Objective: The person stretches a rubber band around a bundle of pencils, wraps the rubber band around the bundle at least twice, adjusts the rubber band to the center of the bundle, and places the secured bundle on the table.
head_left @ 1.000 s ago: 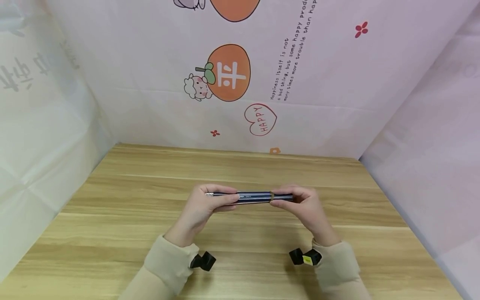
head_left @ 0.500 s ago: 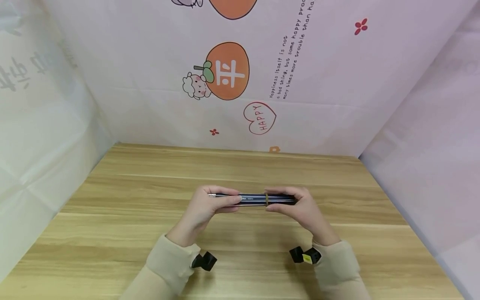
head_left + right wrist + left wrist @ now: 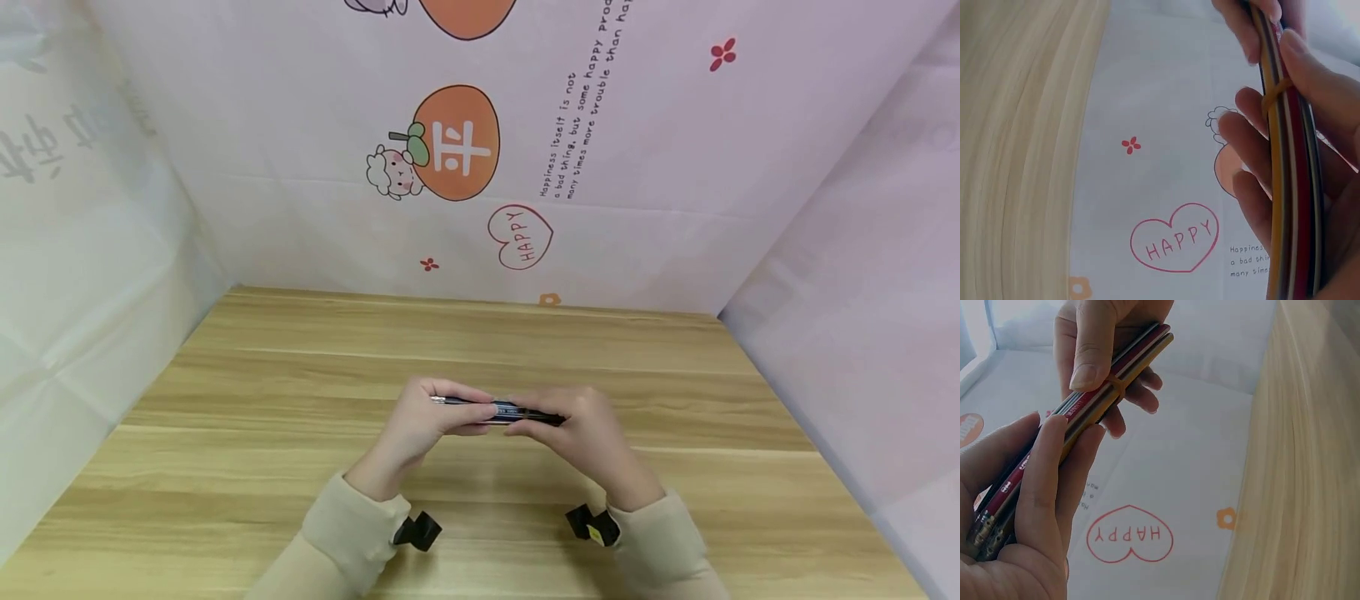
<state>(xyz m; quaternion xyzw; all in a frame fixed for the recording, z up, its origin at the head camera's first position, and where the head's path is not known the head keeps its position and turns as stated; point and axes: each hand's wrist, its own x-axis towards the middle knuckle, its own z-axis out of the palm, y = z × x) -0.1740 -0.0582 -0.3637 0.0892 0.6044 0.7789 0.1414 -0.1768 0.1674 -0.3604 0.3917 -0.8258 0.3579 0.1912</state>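
A bundle of pencils [image 3: 507,411] is held level above the table in the head view, between both hands. Yellow, red and dark pencils show side by side in the right wrist view, with an orange-brown rubber band [image 3: 1277,92] around them. My left hand [image 3: 420,421] grips the bundle at its left part; metal ferrules [image 3: 986,530] lie in that palm. My right hand [image 3: 588,429] holds the other part, thumb and fingertips right at the band. The two hands' fingertips are close together, and the right palm hides much of the bundle's far end in the head view.
The wood-grain table [image 3: 300,350] spreads beneath the hands. A white printed cloth [image 3: 645,250] stands behind it, with cloth walls [image 3: 75,275] on both sides. Black wrist cameras [image 3: 418,531] sit at the sleeve cuffs.
The right hand has slid left along the bundle with the rubber band, closing much of the gap to the left hand. Both hands and the pencils have come slightly nearer the person.
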